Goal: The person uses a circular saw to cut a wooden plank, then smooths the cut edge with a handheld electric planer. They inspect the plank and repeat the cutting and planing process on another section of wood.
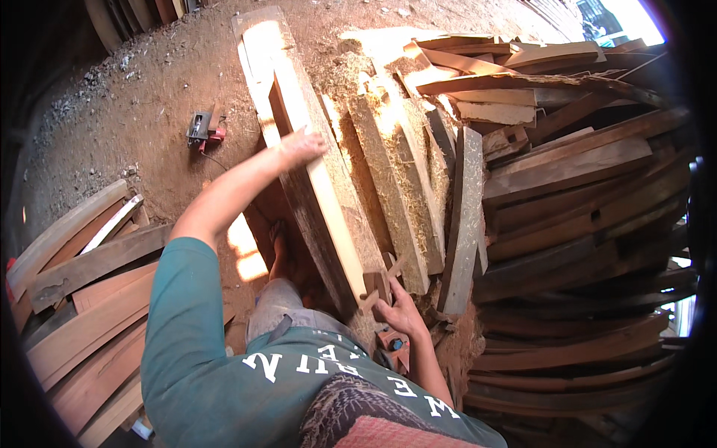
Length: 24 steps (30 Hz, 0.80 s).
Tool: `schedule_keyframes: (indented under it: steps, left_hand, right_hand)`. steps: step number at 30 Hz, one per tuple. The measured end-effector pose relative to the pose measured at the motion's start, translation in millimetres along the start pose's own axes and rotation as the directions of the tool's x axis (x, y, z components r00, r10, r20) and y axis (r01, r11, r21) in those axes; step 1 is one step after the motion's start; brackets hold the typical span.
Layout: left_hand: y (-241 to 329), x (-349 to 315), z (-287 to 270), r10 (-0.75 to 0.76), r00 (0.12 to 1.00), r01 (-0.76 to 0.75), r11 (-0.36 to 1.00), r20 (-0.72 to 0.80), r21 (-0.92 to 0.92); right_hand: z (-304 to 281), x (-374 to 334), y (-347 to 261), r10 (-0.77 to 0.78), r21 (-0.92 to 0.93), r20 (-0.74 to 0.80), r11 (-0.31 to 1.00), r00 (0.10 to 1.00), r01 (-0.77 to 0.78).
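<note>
Clearly, both hands are at work on a long, pale wooden board (334, 213), which lies lengthwise along a rough, weathered beam (352, 205) in front of the person. The left hand (302, 146) rests across the board's farther half; whether its fingers are closed round the edge, I cannot tell. The right hand (403, 311) is closed on a wooden block-and-stem tool (376, 284), perhaps a marking gauge though it is small in view, at the board's near end. Just right of the beam lie sawdust-strewn timbers (388, 168). Curved planks (582, 355) are stacked at far right, with more curved boards (89, 328) at left. A red and grey power tool (200, 131) sits on the dirt floor (149, 104).
</note>
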<state>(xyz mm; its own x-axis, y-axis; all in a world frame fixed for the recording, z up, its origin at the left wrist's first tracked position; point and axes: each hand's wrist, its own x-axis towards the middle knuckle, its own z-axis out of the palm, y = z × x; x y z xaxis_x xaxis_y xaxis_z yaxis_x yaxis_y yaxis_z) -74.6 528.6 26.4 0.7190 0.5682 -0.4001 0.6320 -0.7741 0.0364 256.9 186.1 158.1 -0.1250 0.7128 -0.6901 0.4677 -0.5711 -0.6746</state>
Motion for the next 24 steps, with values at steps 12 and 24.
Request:
schedule_keyframes:
  steps: [12, 24]
  left_hand:
    - [159, -79, 39, -0.305, 0.903, 0.166, 0.898, -0.302, -0.408]
    - [174, -64, 48, -0.387, 0.848, 0.285, 0.909, -0.363, -0.303]
  right_hand:
    - [1, 129, 30, -0.269, -0.248, -0.052, 0.936, 0.962, 0.249]
    - [11, 53, 118, -0.179, -0.392, -0.054, 0.909, 0.982, 0.144]
